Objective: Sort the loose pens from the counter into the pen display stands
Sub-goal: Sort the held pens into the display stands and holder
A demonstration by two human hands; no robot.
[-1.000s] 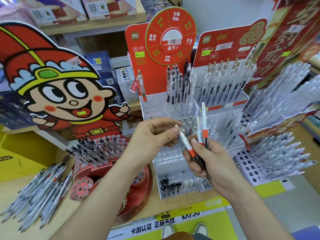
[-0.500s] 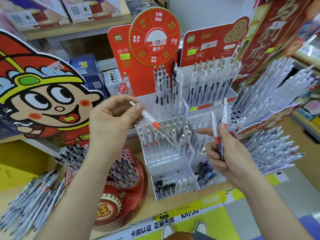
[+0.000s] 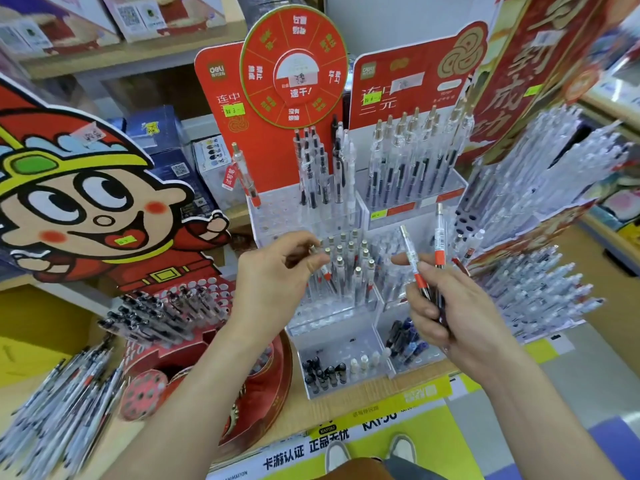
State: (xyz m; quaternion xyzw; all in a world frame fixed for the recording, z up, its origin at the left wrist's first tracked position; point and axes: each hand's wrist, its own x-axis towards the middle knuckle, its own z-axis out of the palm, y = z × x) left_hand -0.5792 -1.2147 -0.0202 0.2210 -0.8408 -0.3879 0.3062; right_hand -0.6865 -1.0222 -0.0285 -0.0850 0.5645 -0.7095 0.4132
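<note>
My left hand [image 3: 277, 271] pinches a clear pen [image 3: 323, 270] with an orange band, its tip down among the upright pens in the middle tier of the clear stand [image 3: 332, 320]. My right hand [image 3: 450, 306] grips two more clear pens with orange bands [image 3: 414, 261], their gold-tipped ends pointing up, in front of the stand's right half. A heap of loose pens [image 3: 65, 410] lies on the wooden counter at the lower left.
A red round stand [image 3: 263, 386] with dark pens sits under my left forearm. A cartoon cardboard figure [image 3: 86, 209] stands left. White tilted racks [image 3: 540, 289] full of pens are at the right. Red header cards [image 3: 412, 84] rise behind.
My left hand took one pen from the bunch in my right hand, carried it left and up, then lowered it tip-first into the middle tier. My right hand keeps two pens.
</note>
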